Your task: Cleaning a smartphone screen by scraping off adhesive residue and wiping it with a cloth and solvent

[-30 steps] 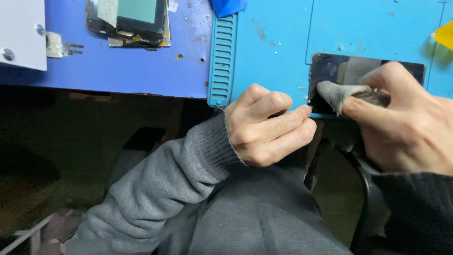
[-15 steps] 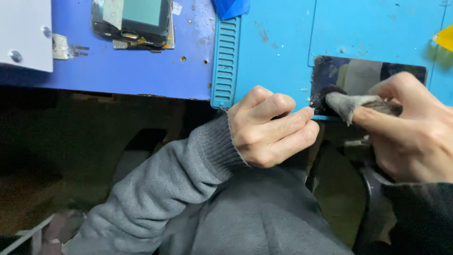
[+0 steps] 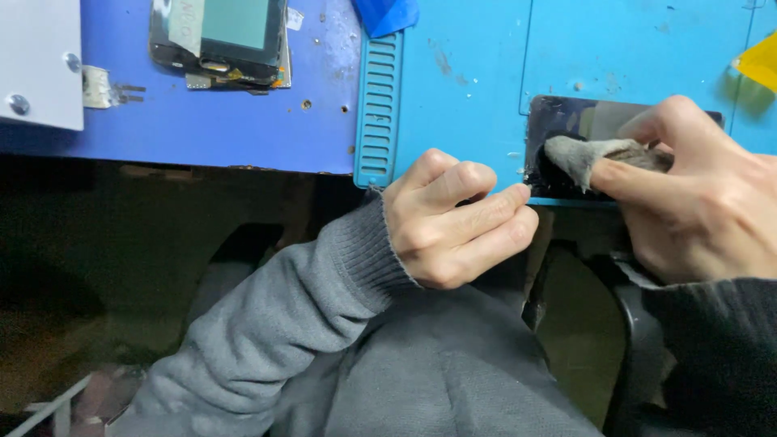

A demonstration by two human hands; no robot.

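A dark glossy phone screen panel lies flat on a light blue work mat at the table's near edge. My right hand pinches a grey cloth and presses it onto the panel's lower left part. My left hand rests at the mat's front edge with fingers curled, its fingertips against the panel's lower left corner. It holds nothing that I can see.
A phone with a greenish screen lies on the darker blue table top at the back left. A white box sits at the far left, a yellow object at the right edge, a blue piece at the top.
The cloth in my right hand has shifted slightly across the panel's lower left area. My left hand stays at the same spot by the corner.
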